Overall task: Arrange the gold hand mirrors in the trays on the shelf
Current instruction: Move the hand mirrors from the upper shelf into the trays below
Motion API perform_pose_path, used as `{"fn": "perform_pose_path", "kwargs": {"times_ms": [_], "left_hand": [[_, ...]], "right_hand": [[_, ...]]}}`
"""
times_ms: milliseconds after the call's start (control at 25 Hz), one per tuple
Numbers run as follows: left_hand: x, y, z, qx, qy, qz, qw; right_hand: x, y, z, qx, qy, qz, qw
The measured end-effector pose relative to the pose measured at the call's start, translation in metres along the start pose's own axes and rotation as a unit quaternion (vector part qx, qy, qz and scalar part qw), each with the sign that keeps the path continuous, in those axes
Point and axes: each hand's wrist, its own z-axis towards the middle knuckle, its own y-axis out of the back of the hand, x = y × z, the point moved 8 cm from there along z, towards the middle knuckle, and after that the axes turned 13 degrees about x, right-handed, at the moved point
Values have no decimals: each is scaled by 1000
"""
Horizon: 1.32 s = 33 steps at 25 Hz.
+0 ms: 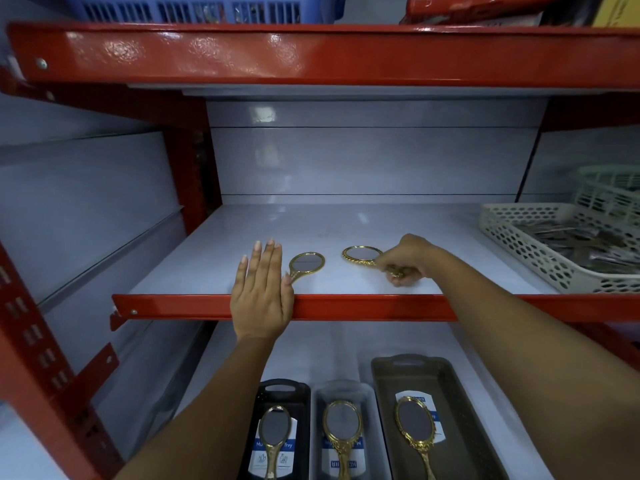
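Two gold hand mirrors lie on the middle shelf (346,223). My right hand (405,259) is shut on the handle of the right mirror (362,254). The left mirror (306,265) lies loose, and my left hand (261,292) rests flat with fingers apart at the shelf's front edge, its thumb touching that mirror's handle. On the lower shelf stand three narrow trays: a black tray (301,393), a clear grey tray (374,417) and a brown tray (450,386). Each holds one gold mirror, the black tray's mirror (275,434), the grey tray's mirror (343,431) and the brown tray's mirror (415,427).
A white perforated basket (540,251) with packaged items stands at the right of the middle shelf, a pale green basket (606,181) behind it. The red upper shelf (311,53) overhangs, with a blue basket (194,8) on it. Red uprights (34,341) frame the left side.
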Motion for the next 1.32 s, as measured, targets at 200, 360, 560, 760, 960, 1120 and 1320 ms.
{"fn": "perform_pose_path", "kwargs": {"times_ms": [200,360,560,760,960,1120,1320], "left_hand": [[0,-1,0,1,1,2,1000],[0,-2,0,2,1,1,1000],[0,1,-1,-22,-6,1,1000],[-1,1,-3,-36,-12,0,999],[-2,2,-5,-57,-22,3,998],[-1,1,-7,-66,-25,-3,998],[-1,0,-6,-62,-26,-2,998]], "right_hand": [[-20,-7,-5,100,-2,209,973],[-25,-10,-18,125,48,326,936],[-37,-5,-72,60,171,333,925],[-73,-24,-130,35,215,314,924],[-131,-54,-148,-12,215,337,916],[-194,-89,-139,-37,177,338,923],[-267,-126,-109,-36,84,341,935]]}}
